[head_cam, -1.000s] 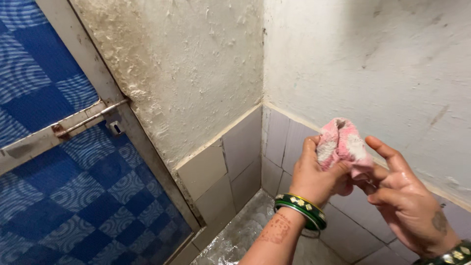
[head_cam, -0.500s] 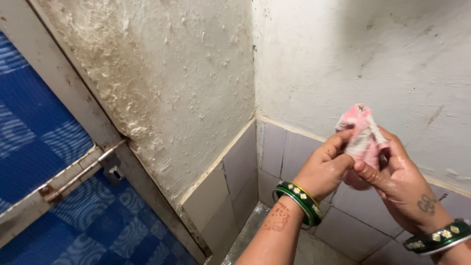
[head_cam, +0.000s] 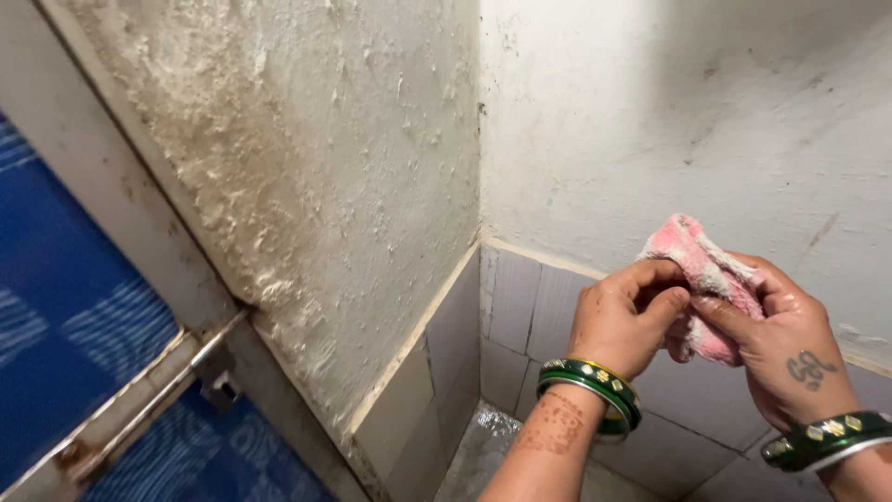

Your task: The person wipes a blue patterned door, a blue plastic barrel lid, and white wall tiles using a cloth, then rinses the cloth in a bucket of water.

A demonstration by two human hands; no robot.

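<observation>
Pink-white cloth (head_cam: 703,279) is grasped betw. left hand (head_cam: 624,321) & right hand (head_cam: 780,344), both clenched on it. Held near tiled wall corner (head_cam: 483,307).

left hand (head_cam: 624,321): your fist is curled, back toward you, thumb pointing right, meeting the right hand.
right hand (head_cam: 785,349): back toward you, fingers (head_cam: 734,316) bent left and closed, pressed against the left thumb.
wrists: both raised in front of you, near the right of the scene, each ringed with green bangles.
forearms: rising from the bottom edge, left one patterned.
</observation>
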